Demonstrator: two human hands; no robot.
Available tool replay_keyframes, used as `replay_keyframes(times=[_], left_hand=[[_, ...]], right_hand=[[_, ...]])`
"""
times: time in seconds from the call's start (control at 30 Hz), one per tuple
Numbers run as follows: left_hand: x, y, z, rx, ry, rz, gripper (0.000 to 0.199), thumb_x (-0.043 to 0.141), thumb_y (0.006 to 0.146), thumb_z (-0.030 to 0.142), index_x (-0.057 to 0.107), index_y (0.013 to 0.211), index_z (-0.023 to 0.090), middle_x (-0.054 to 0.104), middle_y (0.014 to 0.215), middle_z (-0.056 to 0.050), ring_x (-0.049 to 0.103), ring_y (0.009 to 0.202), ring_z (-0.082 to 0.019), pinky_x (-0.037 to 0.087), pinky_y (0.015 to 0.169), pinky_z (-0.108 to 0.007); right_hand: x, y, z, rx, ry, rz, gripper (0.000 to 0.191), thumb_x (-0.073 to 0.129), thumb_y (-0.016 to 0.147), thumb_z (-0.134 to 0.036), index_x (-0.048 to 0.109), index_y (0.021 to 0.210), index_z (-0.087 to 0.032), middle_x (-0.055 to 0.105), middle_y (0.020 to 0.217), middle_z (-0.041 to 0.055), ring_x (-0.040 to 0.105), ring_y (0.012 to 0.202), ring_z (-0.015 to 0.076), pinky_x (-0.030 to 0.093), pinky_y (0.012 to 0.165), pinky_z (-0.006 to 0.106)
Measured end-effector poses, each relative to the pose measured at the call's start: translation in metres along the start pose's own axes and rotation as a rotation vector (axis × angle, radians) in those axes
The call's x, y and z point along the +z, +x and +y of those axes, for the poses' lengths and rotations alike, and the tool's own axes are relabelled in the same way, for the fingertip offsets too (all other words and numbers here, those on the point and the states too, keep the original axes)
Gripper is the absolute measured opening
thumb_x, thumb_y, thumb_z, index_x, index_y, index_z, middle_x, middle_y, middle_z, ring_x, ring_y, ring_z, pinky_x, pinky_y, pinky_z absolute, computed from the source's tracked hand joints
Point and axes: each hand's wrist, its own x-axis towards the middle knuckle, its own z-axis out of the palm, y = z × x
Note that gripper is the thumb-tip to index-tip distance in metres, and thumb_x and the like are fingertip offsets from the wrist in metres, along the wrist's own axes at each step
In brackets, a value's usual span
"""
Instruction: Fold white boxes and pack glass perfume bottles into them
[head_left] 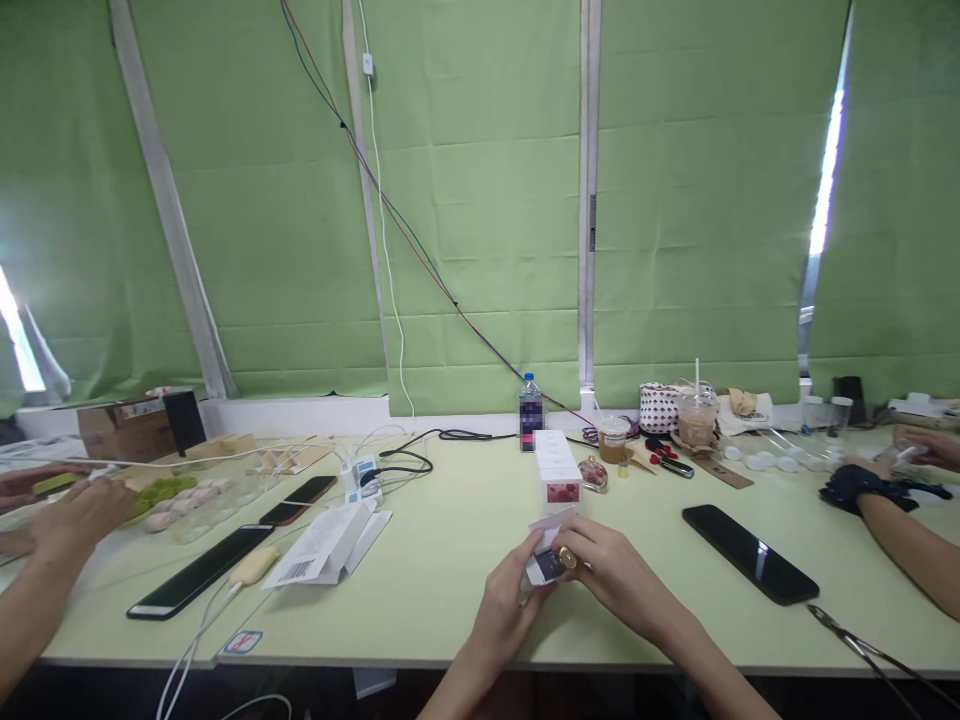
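My left hand (504, 598) and my right hand (616, 570) meet over the near middle of the pale green table (450, 540). Together they hold a small white box (546, 545) with its flap open. A dark little bottle with a gold cap (560, 560) sits at the box's mouth, pinched by my right fingers. Just beyond stands a row of white boxes (557, 465), the nearest with a red picture on its end.
Black phones lie at right (748, 552) and left (201, 570). An open white carton (327, 545), a charger with cables (364, 478), a water bottle (530, 412) and an iced drink (697, 418) stand around. Other people's hands work at far left (75, 515) and far right (892, 500).
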Motion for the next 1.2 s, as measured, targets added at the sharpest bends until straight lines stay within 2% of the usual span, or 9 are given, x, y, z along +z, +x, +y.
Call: replay_keyframes(times=[0.27,0.43,0.67,0.83,0.93,1.03,1.1,1.2], left_hand=[[0.002,-0.002,-0.004,-0.091,-0.058,-0.037,0.056,0.06,0.086,0.028,0.037,0.137,0.026,0.06,0.128,-0.008,0.061,0.113,-0.023,0.052,0.095,-0.037],[0.002,-0.002,-0.003,-0.119,-0.078,-0.042,0.054,0.06,0.086,0.028,0.039,0.135,0.025,0.06,0.128,-0.008,0.059,0.115,-0.023,0.051,0.096,-0.038],[0.001,0.0,0.0,-0.099,-0.071,-0.033,0.051,0.059,0.086,0.028,0.041,0.134,0.024,0.063,0.124,-0.008,0.062,0.111,-0.023,0.052,0.094,-0.037],[0.002,0.001,0.0,-0.088,-0.035,-0.042,0.05,0.056,0.088,0.028,0.039,0.135,0.023,0.062,0.123,-0.01,0.061,0.112,-0.024,0.052,0.094,-0.039],[0.002,-0.001,-0.002,-0.061,-0.015,-0.05,0.05,0.054,0.09,0.027,0.037,0.136,0.022,0.062,0.123,-0.01,0.061,0.112,-0.023,0.052,0.094,-0.039],[0.003,-0.003,-0.004,-0.033,0.011,-0.041,0.051,0.053,0.09,0.024,0.035,0.137,0.023,0.061,0.125,-0.01,0.06,0.114,-0.022,0.051,0.095,-0.038],[0.003,-0.004,-0.005,-0.015,0.022,-0.027,0.051,0.054,0.089,0.024,0.036,0.137,0.023,0.061,0.125,-0.01,0.06,0.113,-0.022,0.052,0.095,-0.037],[0.003,-0.004,-0.006,-0.014,0.027,-0.015,0.05,0.055,0.089,0.025,0.037,0.136,0.023,0.063,0.123,-0.01,0.062,0.111,-0.022,0.053,0.093,-0.036]], right_hand=[[-0.01,-0.002,0.001,0.02,0.153,0.045,0.022,0.051,0.082,-0.003,0.059,0.089,-0.022,0.06,0.091,0.0018,0.057,0.078,0.0162,0.045,0.069,0.025],[-0.009,-0.002,0.002,0.057,0.192,0.05,0.023,0.052,0.079,-0.002,0.058,0.088,-0.023,0.059,0.091,0.0009,0.056,0.078,0.0159,0.044,0.068,0.024],[-0.004,0.0,-0.005,0.051,0.055,0.003,0.023,0.05,0.078,0.0,0.057,0.081,-0.022,0.06,0.088,0.0012,0.057,0.077,0.017,0.044,0.067,0.025],[0.001,0.001,-0.004,0.06,-0.064,-0.018,0.027,0.051,0.079,0.002,0.061,0.088,-0.022,0.063,0.092,0.0024,0.058,0.084,0.0193,0.046,0.071,0.028],[0.001,0.0,-0.003,0.037,-0.093,-0.026,0.025,0.055,0.082,-0.003,0.062,0.094,-0.023,0.064,0.095,0.0028,0.056,0.092,0.0217,0.045,0.078,0.031],[-0.002,-0.002,-0.007,0.034,-0.077,-0.046,0.015,0.059,0.086,-0.016,0.062,0.099,-0.023,0.062,0.098,0.0042,0.055,0.093,0.0229,0.046,0.08,0.034],[-0.004,-0.002,-0.01,0.05,-0.058,-0.06,0.013,0.055,0.09,-0.023,0.061,0.101,-0.023,0.06,0.099,0.0049,0.054,0.093,0.0228,0.046,0.081,0.035],[-0.008,-0.002,-0.014,0.068,-0.02,-0.064,0.022,0.041,0.096,-0.023,0.062,0.101,-0.025,0.059,0.098,0.0044,0.055,0.093,0.0213,0.046,0.082,0.034]])
